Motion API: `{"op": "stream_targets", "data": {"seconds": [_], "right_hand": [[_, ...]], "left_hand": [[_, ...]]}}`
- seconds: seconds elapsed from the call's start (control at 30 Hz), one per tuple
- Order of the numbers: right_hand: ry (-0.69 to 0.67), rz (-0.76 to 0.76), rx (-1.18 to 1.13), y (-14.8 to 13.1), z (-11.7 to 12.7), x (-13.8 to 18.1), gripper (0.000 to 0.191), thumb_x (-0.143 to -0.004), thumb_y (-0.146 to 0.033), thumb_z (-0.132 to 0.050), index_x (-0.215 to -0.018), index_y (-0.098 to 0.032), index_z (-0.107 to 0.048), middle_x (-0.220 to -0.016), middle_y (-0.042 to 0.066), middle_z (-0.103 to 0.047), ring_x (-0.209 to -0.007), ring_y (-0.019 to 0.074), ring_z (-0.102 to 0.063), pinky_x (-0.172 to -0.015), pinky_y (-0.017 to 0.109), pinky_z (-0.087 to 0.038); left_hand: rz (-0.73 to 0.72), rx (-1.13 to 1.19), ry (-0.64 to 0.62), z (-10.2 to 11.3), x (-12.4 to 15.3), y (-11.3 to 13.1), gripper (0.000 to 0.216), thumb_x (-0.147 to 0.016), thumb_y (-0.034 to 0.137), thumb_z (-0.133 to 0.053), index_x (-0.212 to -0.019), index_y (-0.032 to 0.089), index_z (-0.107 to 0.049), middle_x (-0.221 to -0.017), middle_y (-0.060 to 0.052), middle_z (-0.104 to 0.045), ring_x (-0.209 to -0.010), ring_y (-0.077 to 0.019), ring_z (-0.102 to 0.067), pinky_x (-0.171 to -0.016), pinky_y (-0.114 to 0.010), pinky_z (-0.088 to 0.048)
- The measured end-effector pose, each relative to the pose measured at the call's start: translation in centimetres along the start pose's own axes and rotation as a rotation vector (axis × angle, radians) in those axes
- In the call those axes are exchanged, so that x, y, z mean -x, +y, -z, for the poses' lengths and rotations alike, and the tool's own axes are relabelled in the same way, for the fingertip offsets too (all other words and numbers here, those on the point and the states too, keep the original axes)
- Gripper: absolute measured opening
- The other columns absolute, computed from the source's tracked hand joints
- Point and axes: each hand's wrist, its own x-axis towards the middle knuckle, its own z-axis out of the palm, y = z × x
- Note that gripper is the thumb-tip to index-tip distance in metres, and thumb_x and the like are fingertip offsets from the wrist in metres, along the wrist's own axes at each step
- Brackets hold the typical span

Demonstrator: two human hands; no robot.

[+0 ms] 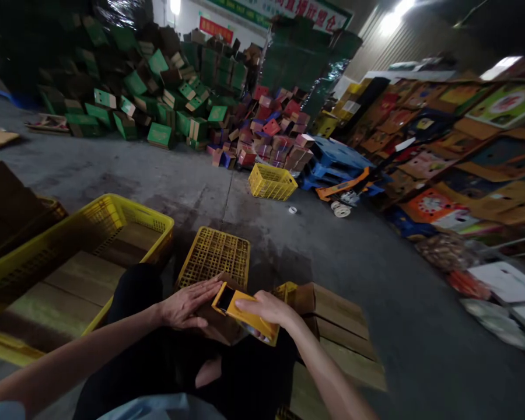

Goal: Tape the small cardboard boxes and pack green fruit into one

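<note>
My right hand [266, 308] is closed around a yellow packing-tape dispenser [249, 319], whose front end rests at a small brown cardboard box [221, 328] between my knees. On the box's left side lies my left hand [188, 304], flat with its fingers stretched out, the tips close to the dispenser's front. Part of the box is covered by both hands and the dispenser. Just beyond it, a yellow plastic crate [219, 251] shows its grid bottom. Folded cardboard boxes [345, 332] lie stacked by my right knee.
A large yellow crate [135, 217] with cardboard boxes [76, 280] inside stands at my left. Farther ahead are another yellow crate [272, 182], a tape roll [293, 210], an orange pallet jack [343, 189] and blue pallets [332, 153]. Green boxes [160, 135] are heaped behind.
</note>
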Motion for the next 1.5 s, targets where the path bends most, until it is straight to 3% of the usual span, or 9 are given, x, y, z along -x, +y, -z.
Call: {"op": "stream_targets", "data": {"seconds": [0.2, 0.3, 0.47, 0.6, 0.87, 1.17, 1.33, 1.5], "right_hand": [[-0.194, -0.047, -0.230, 1.1, -0.5, 1.1, 0.054, -0.088, -0.067, -0.057, -0.079, -0.015, -0.067, -0.059, 0.006, -0.069, -0.052, 0.0184, -0.067, -0.048, 0.022, -0.048], [-0.211, -0.005, -0.265, 1.5, -0.5, 1.4, 0.053, -0.089, -0.066, -0.057, -0.081, -0.015, -0.067, -0.059, 0.006, -0.070, -0.052, 0.0187, -0.068, -0.047, 0.021, -0.049], [-0.213, 0.005, -0.262, 1.8, 0.1, 1.8, 0.048, -0.088, -0.063, -0.061, -0.091, -0.015, -0.069, -0.060, 0.004, -0.071, -0.051, 0.0184, -0.069, -0.047, 0.021, -0.049], [-0.232, -0.036, -0.235, 2.1, 0.5, 2.5, 0.048, -0.090, -0.063, -0.059, -0.086, -0.016, -0.068, -0.062, 0.005, -0.072, -0.053, 0.0185, -0.069, -0.047, 0.021, -0.050], [-0.232, -0.032, -0.268, 2.7, 0.2, 1.6, 0.053, -0.087, -0.068, -0.061, -0.079, -0.016, -0.065, -0.061, 0.006, -0.071, -0.053, 0.0193, -0.069, -0.048, 0.022, -0.052], [-0.222, -0.010, -0.288, 2.5, -0.4, 0.5, 0.048, -0.089, -0.063, -0.060, -0.083, -0.015, -0.065, -0.062, 0.007, -0.072, -0.053, 0.0198, -0.069, -0.048, 0.023, -0.051], [-0.215, 0.007, -0.265, 3.2, -0.6, 0.3, 0.051, -0.088, -0.066, -0.060, -0.084, -0.015, -0.067, -0.059, 0.005, -0.070, -0.053, 0.0187, -0.069, -0.048, 0.020, -0.049], [-0.238, 0.046, -0.312, 3.8, -1.0, 0.4, 0.049, -0.091, -0.064, -0.055, -0.087, -0.016, -0.066, -0.060, 0.004, -0.071, -0.052, 0.0182, -0.068, -0.046, 0.020, -0.047]], "left_hand": [[-0.064, -0.104, 0.006, -1.3, 0.4, -2.1, 0.101, -0.089, 0.079, -0.049, -0.164, 0.023, -0.012, -0.163, -0.016, -0.035, -0.153, -0.0337, -0.029, -0.125, -0.050, -0.025], [-0.089, -0.103, 0.002, -1.7, 0.6, -2.3, 0.096, -0.089, 0.079, -0.048, -0.162, 0.023, -0.022, -0.160, -0.015, -0.041, -0.152, -0.0344, -0.029, -0.125, -0.051, -0.023], [0.000, -0.053, -0.043, -1.6, 0.4, -1.6, 0.088, -0.087, 0.078, -0.052, -0.158, 0.028, -0.036, -0.161, -0.011, -0.041, -0.152, -0.0355, -0.030, -0.126, -0.052, -0.018], [0.041, 0.023, -0.007, -1.6, 0.5, -1.3, 0.084, -0.084, 0.075, -0.061, -0.154, 0.031, -0.045, -0.158, -0.009, -0.046, -0.150, -0.0366, -0.034, -0.126, -0.054, -0.018], [0.054, -0.038, 0.041, -0.5, 1.8, -1.1, 0.079, -0.091, 0.067, -0.059, -0.157, 0.030, -0.038, -0.161, -0.010, -0.040, -0.153, -0.0360, -0.026, -0.125, -0.054, -0.020], [-0.090, -0.077, -0.075, 0.1, 0.2, 1.1, 0.091, -0.095, 0.057, -0.061, -0.164, 0.019, -0.016, -0.163, -0.016, -0.033, -0.152, -0.0361, -0.029, -0.127, -0.056, -0.018], [-0.077, -0.028, -0.089, 0.3, 0.0, 0.7, 0.085, -0.095, 0.055, -0.061, -0.163, 0.022, -0.023, -0.161, -0.014, -0.038, -0.149, -0.0352, -0.035, -0.127, -0.055, -0.018], [-0.029, -0.007, -0.036, 0.0, 0.1, -0.1, 0.062, -0.102, 0.045, -0.052, -0.159, 0.027, -0.036, -0.156, -0.009, -0.046, -0.146, -0.0309, -0.041, -0.126, -0.051, -0.026]]}}
